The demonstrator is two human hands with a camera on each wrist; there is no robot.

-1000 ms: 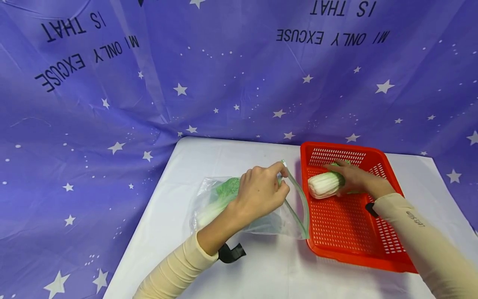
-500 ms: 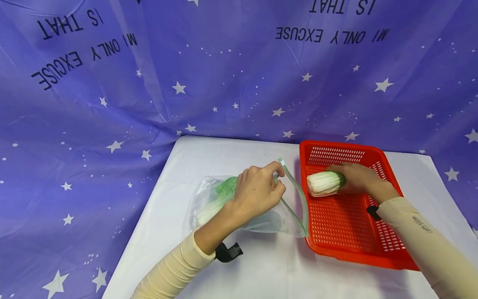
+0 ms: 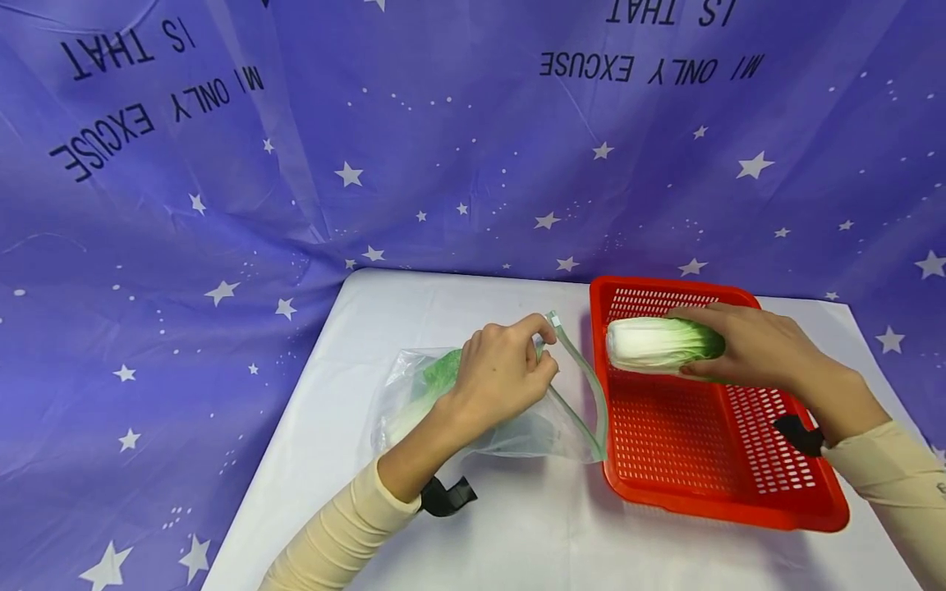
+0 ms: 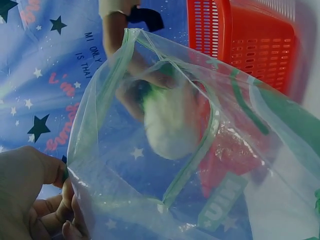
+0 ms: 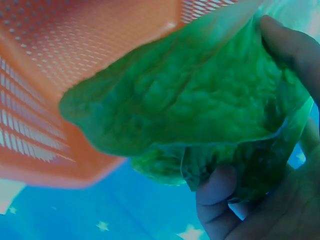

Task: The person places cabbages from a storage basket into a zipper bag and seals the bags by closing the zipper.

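Observation:
My left hand (image 3: 502,369) pinches the rim of a clear zip bag (image 3: 528,443) with a green closure strip. The bag lies on the table with its mouth spread apart toward the basket. Inside it is a napa cabbage (image 3: 414,414), partly covered by my forearm. My right hand (image 3: 761,345) grips a second napa cabbage (image 3: 650,345) by its leafy green end, with the white base pointing at the bag. This cabbage is held above the red basket (image 3: 665,509). Through the bag's mouth, the left wrist view shows its white base (image 4: 172,132); the right wrist view shows its crinkled leaves (image 5: 190,100).
The perforated basket stands on the white-covered table (image 3: 517,525), right beside the bag's mouth. A purple curtain (image 3: 443,164) with stars and lettering hangs behind the table. Black straps (image 3: 447,497) are worn at both wrists.
My right hand has lifted the cabbage up from the basket floor, drawing back a little to the right. My left hand keeps hold of the bag's rim, nearly still.

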